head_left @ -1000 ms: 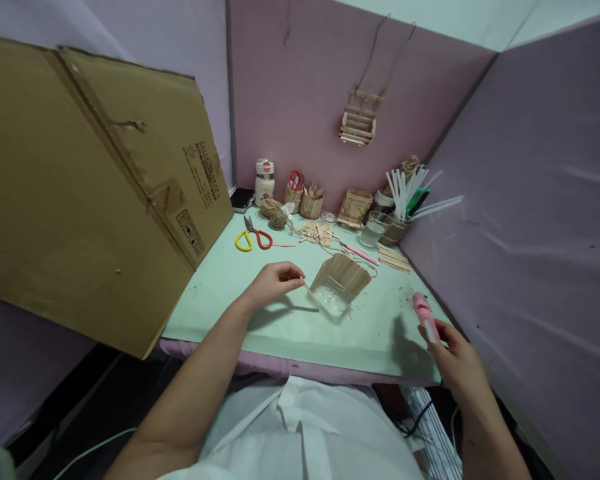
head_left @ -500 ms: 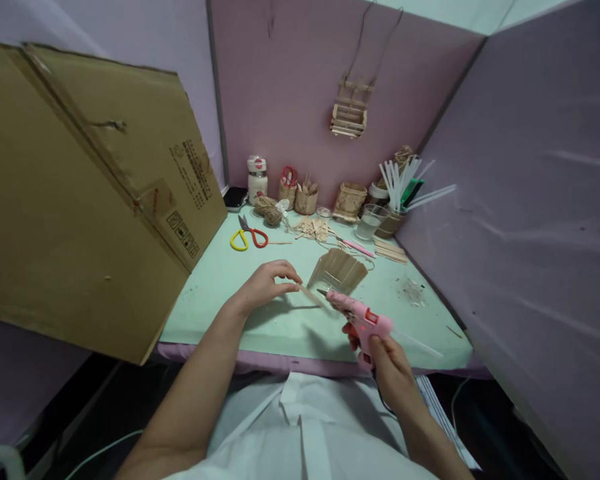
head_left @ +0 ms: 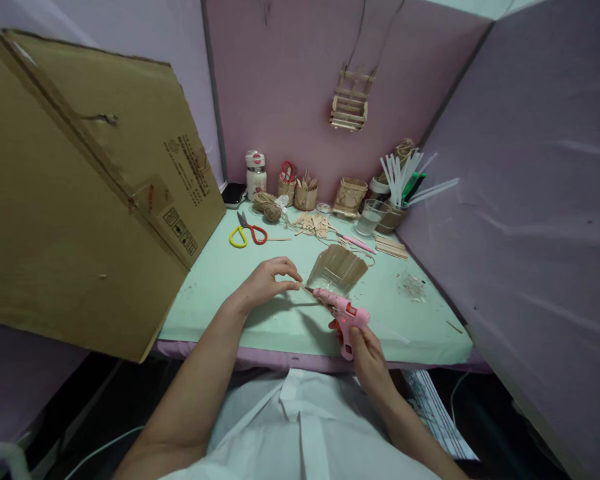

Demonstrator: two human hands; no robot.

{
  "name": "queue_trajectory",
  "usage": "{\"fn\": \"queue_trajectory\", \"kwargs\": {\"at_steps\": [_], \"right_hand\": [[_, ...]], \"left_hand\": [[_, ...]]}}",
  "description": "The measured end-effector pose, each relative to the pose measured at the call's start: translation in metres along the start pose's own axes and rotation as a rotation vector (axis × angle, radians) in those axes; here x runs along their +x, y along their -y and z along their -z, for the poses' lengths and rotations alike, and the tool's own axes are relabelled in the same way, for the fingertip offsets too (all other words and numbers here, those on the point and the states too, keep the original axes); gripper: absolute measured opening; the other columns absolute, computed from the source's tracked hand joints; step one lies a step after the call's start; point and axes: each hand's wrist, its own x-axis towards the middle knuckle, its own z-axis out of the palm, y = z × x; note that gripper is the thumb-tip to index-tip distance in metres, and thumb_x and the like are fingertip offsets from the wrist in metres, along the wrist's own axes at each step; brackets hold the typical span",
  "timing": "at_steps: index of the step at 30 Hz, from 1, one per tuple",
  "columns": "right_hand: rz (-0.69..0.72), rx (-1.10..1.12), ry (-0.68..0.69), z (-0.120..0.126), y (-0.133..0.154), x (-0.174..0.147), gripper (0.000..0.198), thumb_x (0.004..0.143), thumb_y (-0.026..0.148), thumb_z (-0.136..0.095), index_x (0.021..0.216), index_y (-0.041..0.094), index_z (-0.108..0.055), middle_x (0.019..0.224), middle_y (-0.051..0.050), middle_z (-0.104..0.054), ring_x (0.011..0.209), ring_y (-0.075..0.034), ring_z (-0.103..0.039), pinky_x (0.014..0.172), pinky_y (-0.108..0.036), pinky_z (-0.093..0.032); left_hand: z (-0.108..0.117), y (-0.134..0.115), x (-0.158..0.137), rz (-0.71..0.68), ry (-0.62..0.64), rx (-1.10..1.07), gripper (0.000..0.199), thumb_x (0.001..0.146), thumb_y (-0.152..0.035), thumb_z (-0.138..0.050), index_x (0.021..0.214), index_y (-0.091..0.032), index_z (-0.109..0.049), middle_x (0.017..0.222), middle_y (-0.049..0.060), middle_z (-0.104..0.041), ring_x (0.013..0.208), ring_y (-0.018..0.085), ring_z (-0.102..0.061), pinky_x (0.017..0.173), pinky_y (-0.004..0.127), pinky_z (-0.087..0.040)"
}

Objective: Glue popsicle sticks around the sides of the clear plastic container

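Between the thumb and fingers of my left hand [head_left: 269, 283] is the end of a thin wooden craft stick [head_left: 305, 289], held above the table. My right hand [head_left: 365, 353] grips a pink hot glue gun [head_left: 343, 313] by its handle, a red light showing on its side. The gun's nozzle is at the stick, close to my left fingertips; whether it touches cannot be made out. Just behind the gun stands a clear plastic container [head_left: 337, 268] partly lined with brown wooden sticks.
Scissors [head_left: 247, 230], twine [head_left: 267, 207], loose sticks [head_left: 313, 225] and a pink pen [head_left: 357, 244] lie behind my hands. A water glass [head_left: 371, 219] and a holder of glue sticks [head_left: 400, 183] stand back right. A large cardboard sheet [head_left: 100, 193] leans at left.
My right hand has moved left with the glue gun, bringing the nozzle along the craft stick toward my left fingertips. My left hand stays nearly in place.
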Motion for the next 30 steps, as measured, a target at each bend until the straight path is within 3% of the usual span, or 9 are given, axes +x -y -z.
{"fn": "queue_trajectory", "kwargs": {"at_steps": [30], "right_hand": [[0.024,-0.064,-0.021,-0.0016,-0.0023,0.0007,0.061,0.085,0.073,-0.044,0.084,0.018,-0.069,0.066,-0.002,-0.058,0.058,-0.015,-0.049,0.052,-0.025,-0.043]], "left_hand": [[-0.0009,-0.0040,0.0003,0.016,0.006,-0.020,0.016,0.079,-0.034,-0.073,0.082,-0.019,-0.076,0.091,0.006,-0.067,0.087,0.018,-0.063,0.085,0.032,-0.047]]}}
